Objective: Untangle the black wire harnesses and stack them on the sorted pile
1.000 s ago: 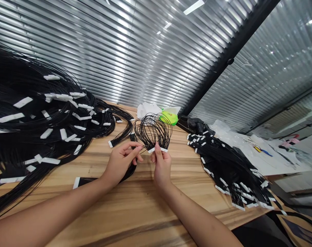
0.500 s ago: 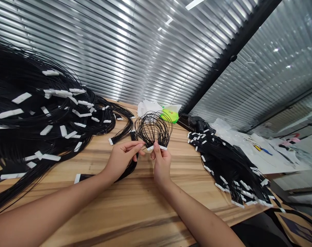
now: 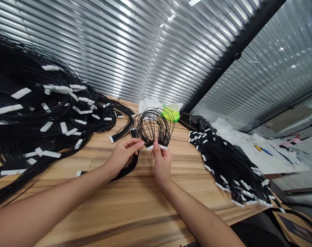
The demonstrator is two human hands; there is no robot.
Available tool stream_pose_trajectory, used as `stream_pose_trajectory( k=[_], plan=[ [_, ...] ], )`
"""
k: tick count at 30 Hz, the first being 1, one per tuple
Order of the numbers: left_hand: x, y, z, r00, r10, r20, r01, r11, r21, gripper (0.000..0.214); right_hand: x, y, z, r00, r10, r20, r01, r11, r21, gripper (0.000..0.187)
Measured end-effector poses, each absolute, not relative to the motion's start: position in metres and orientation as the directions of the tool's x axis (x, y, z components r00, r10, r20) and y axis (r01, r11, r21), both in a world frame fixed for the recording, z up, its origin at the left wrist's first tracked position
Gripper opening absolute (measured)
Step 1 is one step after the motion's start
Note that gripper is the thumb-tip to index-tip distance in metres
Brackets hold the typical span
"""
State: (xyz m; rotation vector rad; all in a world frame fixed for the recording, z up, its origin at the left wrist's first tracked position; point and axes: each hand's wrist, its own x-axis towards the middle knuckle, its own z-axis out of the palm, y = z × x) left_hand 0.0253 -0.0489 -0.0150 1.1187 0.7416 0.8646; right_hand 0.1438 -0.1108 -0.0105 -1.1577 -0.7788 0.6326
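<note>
A looped black wire harness (image 3: 153, 127) with two white connector ends stands just above a wooden table (image 3: 135, 202). My right hand (image 3: 161, 164) pinches those white connectors together between thumb and fingers. My left hand (image 3: 123, 154) is closed in a pinch at the loop's left side, touching the wires next to the connectors. Under my left hand another black harness (image 3: 125, 168) lies flat on the table, its white end (image 3: 78, 173) pointing left.
A big heap of black harnesses with white connectors (image 3: 37, 113) fills the left. A second pile (image 3: 228, 168) lies at the right. A green object (image 3: 170, 114) and white paper (image 3: 148, 104) sit at the back by the ribbed wall. Papers (image 3: 264, 154) cover the far right.
Both hands and the looped harness have lifted slightly and shifted a little away from me. The grip on the connectors is unchanged.
</note>
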Motion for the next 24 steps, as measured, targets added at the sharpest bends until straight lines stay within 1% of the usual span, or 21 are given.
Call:
stream_pose_trajectory(
  k=[4,9,14,17,20,24],
  plan=[
    [0.025,-0.049,-0.012,0.492,0.867,-0.08,-0.2,0.202,0.959,0.036,0.142,-0.111,-0.01,0.57,0.798,0.194,-0.053,0.271,-0.961,0.037],
    [0.025,-0.051,-0.011,0.488,0.872,-0.039,-0.201,0.156,0.967,0.029,0.141,-0.112,-0.008,0.568,0.803,0.182,-0.065,0.265,-0.962,0.037],
    [0.025,-0.052,-0.008,0.389,0.917,0.088,-0.216,-0.002,0.976,0.021,0.141,-0.112,-0.009,0.561,0.815,0.148,-0.095,0.241,-0.966,0.035],
    [0.024,-0.052,-0.005,0.316,0.941,0.124,-0.218,-0.055,0.974,0.015,0.141,-0.113,-0.01,0.55,0.822,0.147,-0.105,0.243,-0.964,0.035],
    [0.023,-0.052,-0.002,0.284,0.951,0.119,-0.234,-0.052,0.971,0.015,0.141,-0.113,-0.01,0.55,0.817,0.173,-0.092,0.266,-0.96,0.034],
    [0.023,-0.049,-0.006,0.319,0.94,0.122,-0.301,-0.022,0.953,0.014,0.142,-0.113,-0.009,0.571,0.802,0.172,-0.079,0.263,-0.962,0.035]
  ],
)
